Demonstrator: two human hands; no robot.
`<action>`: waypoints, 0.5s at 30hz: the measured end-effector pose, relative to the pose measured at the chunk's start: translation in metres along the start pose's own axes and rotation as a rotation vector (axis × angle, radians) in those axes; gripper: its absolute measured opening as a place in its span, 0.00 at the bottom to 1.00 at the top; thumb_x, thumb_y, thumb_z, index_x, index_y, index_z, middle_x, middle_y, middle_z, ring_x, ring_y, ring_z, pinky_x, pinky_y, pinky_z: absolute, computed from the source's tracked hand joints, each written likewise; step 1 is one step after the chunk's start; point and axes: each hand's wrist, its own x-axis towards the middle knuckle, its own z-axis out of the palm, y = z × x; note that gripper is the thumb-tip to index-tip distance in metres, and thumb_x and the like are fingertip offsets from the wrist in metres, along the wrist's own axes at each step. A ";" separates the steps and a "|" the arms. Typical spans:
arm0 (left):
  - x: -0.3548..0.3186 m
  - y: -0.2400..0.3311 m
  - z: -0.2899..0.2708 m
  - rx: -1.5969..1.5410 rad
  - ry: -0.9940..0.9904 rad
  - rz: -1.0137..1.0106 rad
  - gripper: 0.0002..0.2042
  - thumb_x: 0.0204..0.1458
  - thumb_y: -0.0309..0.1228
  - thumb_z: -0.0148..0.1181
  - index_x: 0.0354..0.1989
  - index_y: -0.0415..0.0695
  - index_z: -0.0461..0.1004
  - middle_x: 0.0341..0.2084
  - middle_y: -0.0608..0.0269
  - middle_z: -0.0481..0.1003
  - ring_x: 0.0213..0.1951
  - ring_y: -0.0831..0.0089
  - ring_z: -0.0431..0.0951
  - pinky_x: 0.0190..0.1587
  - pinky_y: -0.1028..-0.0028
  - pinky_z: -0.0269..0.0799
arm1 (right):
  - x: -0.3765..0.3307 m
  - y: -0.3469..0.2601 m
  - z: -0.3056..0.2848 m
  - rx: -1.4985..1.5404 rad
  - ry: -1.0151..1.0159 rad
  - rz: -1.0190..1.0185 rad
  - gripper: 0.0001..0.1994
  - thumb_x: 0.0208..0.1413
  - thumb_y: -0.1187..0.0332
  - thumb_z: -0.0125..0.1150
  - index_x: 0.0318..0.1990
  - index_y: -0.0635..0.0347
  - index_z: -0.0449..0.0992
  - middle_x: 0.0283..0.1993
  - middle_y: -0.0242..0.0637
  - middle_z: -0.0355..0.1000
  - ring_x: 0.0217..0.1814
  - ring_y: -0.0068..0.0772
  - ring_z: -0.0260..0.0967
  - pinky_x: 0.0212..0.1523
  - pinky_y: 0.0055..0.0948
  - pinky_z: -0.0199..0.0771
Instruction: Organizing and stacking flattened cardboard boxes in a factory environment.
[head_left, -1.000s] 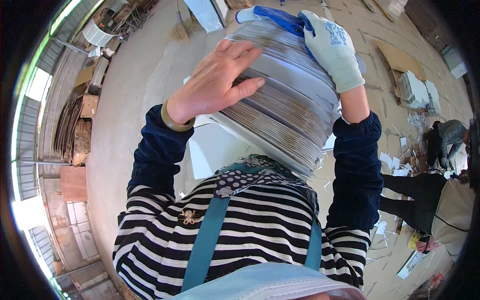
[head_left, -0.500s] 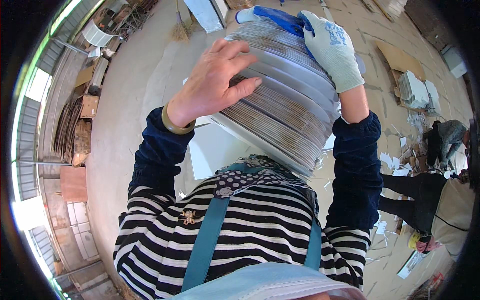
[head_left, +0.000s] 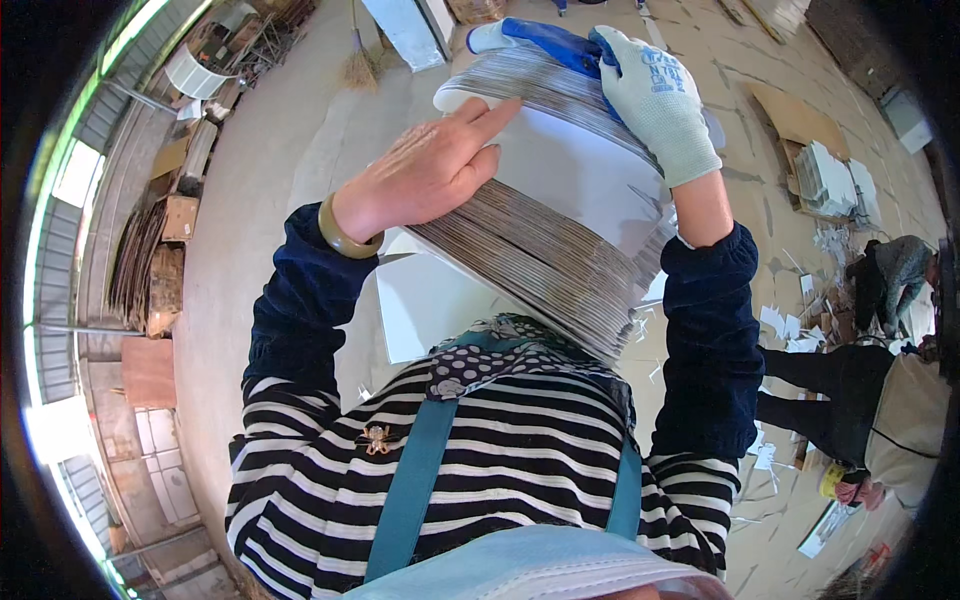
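Observation:
A thick stack of thin cardboard sheets (head_left: 540, 225) with white faces and grey-brown edges stands upright before my chest, fanned apart in the middle so that a broad white sheet face (head_left: 565, 160) shows. My bare left hand (head_left: 435, 165) lies at this gap's left side, its index and middle fingers stretched over the sheets and its thumb apart. My right hand (head_left: 660, 105), in a white knitted glove with a blue palm, grips the far right edge of the stack; its fingertips are partly hidden. A loose blue and white glove (head_left: 545, 40) lies across the stack's far end, touching the right hand.
White sheets (head_left: 425, 305) lie beneath the stack. Two people (head_left: 850, 400) work at the right among white scraps (head_left: 785, 325). Stacked white boards (head_left: 830, 180) and brown cardboard (head_left: 795, 115) stand at the far right. Cartons (head_left: 165, 250) line the left wall; a broom (head_left: 360, 60) stands at the back.
The stack has parted wider, baring a large white sheet face. My left hand has turned and lowered slightly, its fingers less spread. My right hand has barely moved.

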 end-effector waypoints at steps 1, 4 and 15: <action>0.000 0.000 0.000 0.001 -0.001 0.001 0.25 0.63 0.27 0.48 0.70 0.37 0.60 0.46 0.46 0.70 0.44 0.50 0.76 0.48 0.60 0.69 | 0.000 0.000 0.000 0.000 0.001 0.001 0.20 0.63 0.61 0.51 0.61 0.48 0.73 0.50 0.43 0.78 0.53 0.48 0.76 0.56 0.44 0.75; -0.001 0.001 0.001 0.012 0.013 0.000 0.25 0.62 0.26 0.48 0.69 0.37 0.61 0.49 0.48 0.69 0.44 0.49 0.75 0.49 0.60 0.69 | -0.002 -0.002 -0.001 0.008 0.013 -0.003 0.19 0.63 0.61 0.51 0.60 0.49 0.73 0.50 0.43 0.78 0.53 0.48 0.76 0.55 0.44 0.75; -0.006 0.002 0.003 0.065 0.107 0.071 0.23 0.59 0.26 0.50 0.64 0.36 0.66 0.63 0.42 0.66 0.56 0.41 0.74 0.58 0.57 0.69 | -0.001 0.005 0.009 0.058 0.175 -0.081 0.15 0.63 0.61 0.50 0.52 0.55 0.76 0.42 0.48 0.80 0.46 0.51 0.79 0.49 0.47 0.77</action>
